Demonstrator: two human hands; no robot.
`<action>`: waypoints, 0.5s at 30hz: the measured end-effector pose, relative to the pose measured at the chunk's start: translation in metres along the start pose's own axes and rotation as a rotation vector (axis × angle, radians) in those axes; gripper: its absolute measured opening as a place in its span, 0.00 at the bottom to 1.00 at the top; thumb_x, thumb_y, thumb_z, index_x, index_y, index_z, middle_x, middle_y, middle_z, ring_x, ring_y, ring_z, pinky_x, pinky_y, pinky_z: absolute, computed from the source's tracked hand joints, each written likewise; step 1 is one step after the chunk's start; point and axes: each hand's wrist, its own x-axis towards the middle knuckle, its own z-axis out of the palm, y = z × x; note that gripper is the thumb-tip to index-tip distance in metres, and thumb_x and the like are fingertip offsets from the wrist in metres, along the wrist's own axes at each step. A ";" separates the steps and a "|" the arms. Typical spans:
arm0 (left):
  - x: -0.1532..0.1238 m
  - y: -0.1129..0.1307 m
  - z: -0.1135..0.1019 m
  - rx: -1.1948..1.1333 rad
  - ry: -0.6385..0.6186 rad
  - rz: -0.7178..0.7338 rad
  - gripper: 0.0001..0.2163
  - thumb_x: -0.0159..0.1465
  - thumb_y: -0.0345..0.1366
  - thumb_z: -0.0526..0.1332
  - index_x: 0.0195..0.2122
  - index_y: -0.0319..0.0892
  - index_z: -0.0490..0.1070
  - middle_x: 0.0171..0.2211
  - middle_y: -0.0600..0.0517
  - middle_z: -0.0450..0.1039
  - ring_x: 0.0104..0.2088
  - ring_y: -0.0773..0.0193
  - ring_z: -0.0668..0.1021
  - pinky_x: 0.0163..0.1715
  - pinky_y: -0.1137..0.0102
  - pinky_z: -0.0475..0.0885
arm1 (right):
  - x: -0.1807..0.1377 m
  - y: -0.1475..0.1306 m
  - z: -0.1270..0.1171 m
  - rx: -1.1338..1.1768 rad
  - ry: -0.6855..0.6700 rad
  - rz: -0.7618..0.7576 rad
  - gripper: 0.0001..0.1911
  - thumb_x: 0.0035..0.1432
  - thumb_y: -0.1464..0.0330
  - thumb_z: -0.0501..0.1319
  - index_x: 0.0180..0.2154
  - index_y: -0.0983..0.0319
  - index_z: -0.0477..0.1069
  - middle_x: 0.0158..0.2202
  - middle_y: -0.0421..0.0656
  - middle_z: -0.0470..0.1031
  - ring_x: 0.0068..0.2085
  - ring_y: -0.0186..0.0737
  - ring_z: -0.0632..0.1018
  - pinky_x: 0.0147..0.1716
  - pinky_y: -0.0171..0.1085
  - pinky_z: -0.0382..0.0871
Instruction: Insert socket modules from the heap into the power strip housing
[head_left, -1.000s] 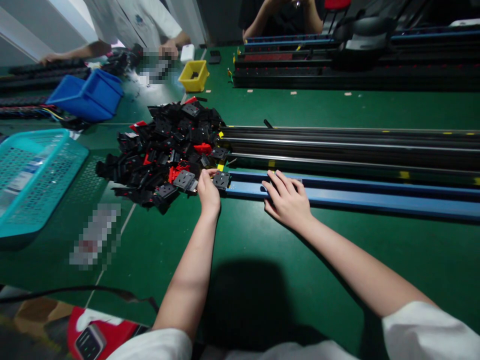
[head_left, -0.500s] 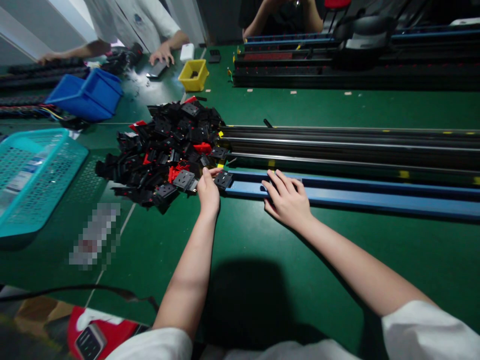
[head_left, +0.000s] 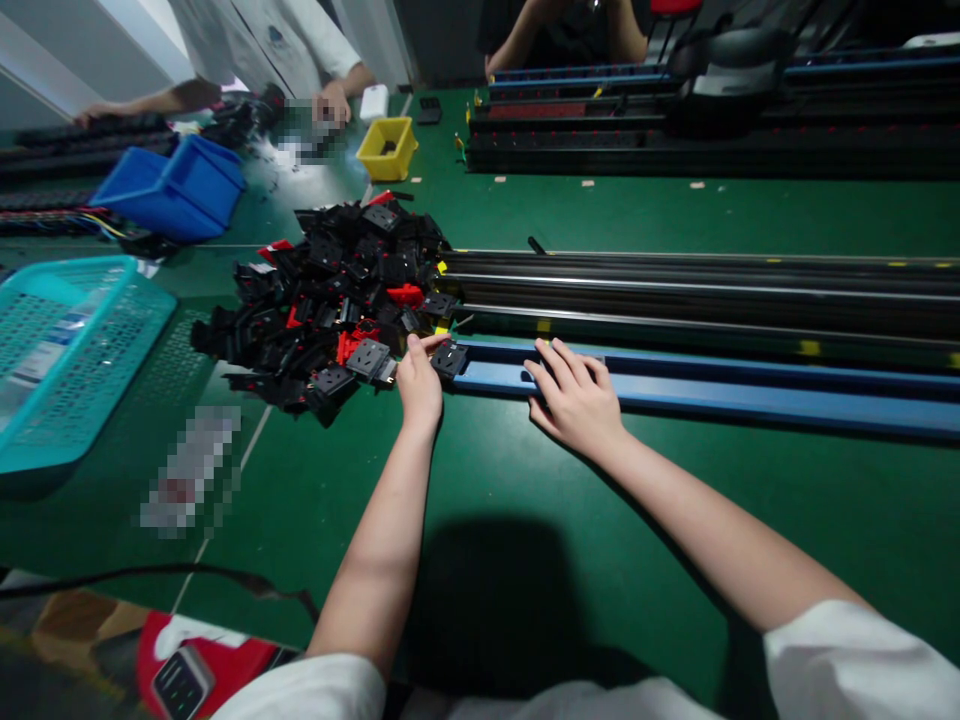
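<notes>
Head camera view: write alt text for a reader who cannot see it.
A person's left hand holds a black socket module at the end of a blue rail on a green table; the right hand lies flat on the rail. A pile of black and red socket modules sits beside the left hand.

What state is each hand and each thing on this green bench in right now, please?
left hand, pinching a black socket module at the end of the blue rail.
right hand, open, flat on the blue rail.
parts pile, loose heap of black and red pieces.
black rails, lying side by side.
teal basket, upright.
yellow bin, upright, open-topped.
</notes>
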 end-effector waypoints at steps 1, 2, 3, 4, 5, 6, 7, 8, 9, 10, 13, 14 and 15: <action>0.001 -0.001 0.000 -0.023 -0.005 -0.006 0.34 0.71 0.58 0.42 0.41 0.40 0.82 0.39 0.45 0.83 0.40 0.60 0.83 0.45 0.67 0.74 | 0.000 0.000 0.000 -0.003 0.001 -0.001 0.23 0.67 0.64 0.56 0.61 0.62 0.69 0.69 0.51 0.61 0.68 0.51 0.64 0.60 0.48 0.55; 0.002 -0.002 0.001 -0.046 -0.012 -0.010 0.34 0.71 0.58 0.42 0.41 0.40 0.82 0.39 0.45 0.83 0.40 0.60 0.83 0.45 0.67 0.74 | 0.000 0.000 0.000 -0.006 0.003 -0.001 0.23 0.67 0.64 0.56 0.61 0.62 0.69 0.69 0.51 0.61 0.67 0.51 0.64 0.60 0.48 0.55; 0.003 -0.003 0.001 -0.069 -0.019 -0.014 0.33 0.71 0.58 0.43 0.41 0.39 0.82 0.39 0.45 0.83 0.41 0.60 0.83 0.45 0.67 0.74 | 0.000 0.000 0.001 -0.008 0.005 -0.001 0.23 0.67 0.63 0.56 0.61 0.62 0.69 0.69 0.50 0.61 0.67 0.51 0.64 0.60 0.48 0.55; 0.004 -0.004 0.001 -0.093 -0.025 -0.018 0.33 0.71 0.58 0.43 0.41 0.39 0.82 0.40 0.44 0.83 0.41 0.60 0.83 0.44 0.67 0.75 | 0.000 0.000 0.001 -0.009 0.007 -0.002 0.23 0.67 0.63 0.56 0.60 0.62 0.69 0.69 0.50 0.62 0.67 0.51 0.64 0.60 0.48 0.55; 0.005 -0.004 0.001 -0.116 -0.026 -0.021 0.33 0.70 0.59 0.44 0.40 0.38 0.82 0.39 0.44 0.83 0.40 0.60 0.84 0.44 0.67 0.75 | 0.000 0.001 0.001 -0.009 0.009 -0.002 0.23 0.67 0.63 0.56 0.60 0.62 0.69 0.69 0.50 0.62 0.67 0.51 0.64 0.60 0.48 0.55; 0.005 -0.004 0.001 -0.132 -0.027 -0.023 0.33 0.70 0.58 0.45 0.41 0.38 0.82 0.39 0.44 0.83 0.40 0.60 0.84 0.44 0.68 0.75 | 0.000 0.001 0.001 -0.010 0.009 -0.002 0.23 0.67 0.63 0.56 0.60 0.62 0.69 0.69 0.50 0.62 0.67 0.51 0.65 0.60 0.48 0.55; 0.006 -0.004 0.000 -0.138 -0.028 -0.020 0.32 0.70 0.58 0.46 0.41 0.38 0.82 0.39 0.44 0.83 0.40 0.60 0.84 0.44 0.68 0.75 | 0.000 0.001 0.001 -0.009 0.008 -0.002 0.23 0.67 0.63 0.56 0.60 0.62 0.69 0.69 0.50 0.62 0.67 0.51 0.65 0.60 0.48 0.55; 0.007 -0.005 -0.001 -0.138 -0.029 -0.013 0.31 0.70 0.58 0.47 0.42 0.38 0.82 0.40 0.44 0.83 0.40 0.60 0.84 0.44 0.68 0.75 | 0.000 0.001 0.001 -0.009 0.008 -0.002 0.23 0.67 0.63 0.56 0.60 0.62 0.69 0.69 0.50 0.62 0.67 0.51 0.65 0.60 0.47 0.55; 0.007 -0.005 -0.001 -0.134 -0.032 -0.003 0.30 0.70 0.58 0.48 0.42 0.38 0.82 0.40 0.44 0.83 0.40 0.60 0.83 0.43 0.68 0.75 | 0.000 0.001 0.001 -0.009 0.007 -0.002 0.23 0.67 0.63 0.56 0.60 0.62 0.69 0.69 0.50 0.62 0.67 0.51 0.65 0.60 0.47 0.54; 0.007 -0.005 -0.002 -0.128 -0.037 0.007 0.29 0.70 0.57 0.49 0.43 0.39 0.82 0.40 0.45 0.83 0.40 0.60 0.83 0.43 0.68 0.75 | 0.000 0.000 0.000 -0.008 0.007 -0.001 0.23 0.67 0.63 0.57 0.60 0.62 0.69 0.69 0.51 0.62 0.67 0.51 0.65 0.60 0.48 0.54; 0.008 -0.007 -0.002 -0.108 -0.042 0.035 0.27 0.70 0.56 0.51 0.44 0.39 0.81 0.41 0.45 0.83 0.40 0.60 0.83 0.43 0.69 0.74 | 0.000 0.000 0.000 -0.004 0.007 0.001 0.23 0.66 0.63 0.57 0.60 0.62 0.69 0.69 0.51 0.61 0.67 0.51 0.64 0.60 0.48 0.54; 0.008 -0.007 -0.002 -0.099 -0.039 0.045 0.27 0.70 0.56 0.51 0.44 0.39 0.81 0.41 0.45 0.83 0.41 0.60 0.82 0.43 0.69 0.74 | 0.000 0.000 0.001 -0.004 0.007 0.002 0.23 0.66 0.63 0.57 0.60 0.62 0.69 0.69 0.51 0.61 0.67 0.51 0.64 0.60 0.47 0.54; 0.007 -0.007 -0.001 -0.087 -0.037 0.056 0.27 0.70 0.56 0.50 0.44 0.39 0.80 0.41 0.45 0.82 0.41 0.61 0.82 0.43 0.69 0.73 | 0.000 0.000 0.001 -0.005 0.007 0.003 0.23 0.66 0.63 0.57 0.60 0.62 0.69 0.69 0.51 0.61 0.68 0.51 0.64 0.60 0.47 0.54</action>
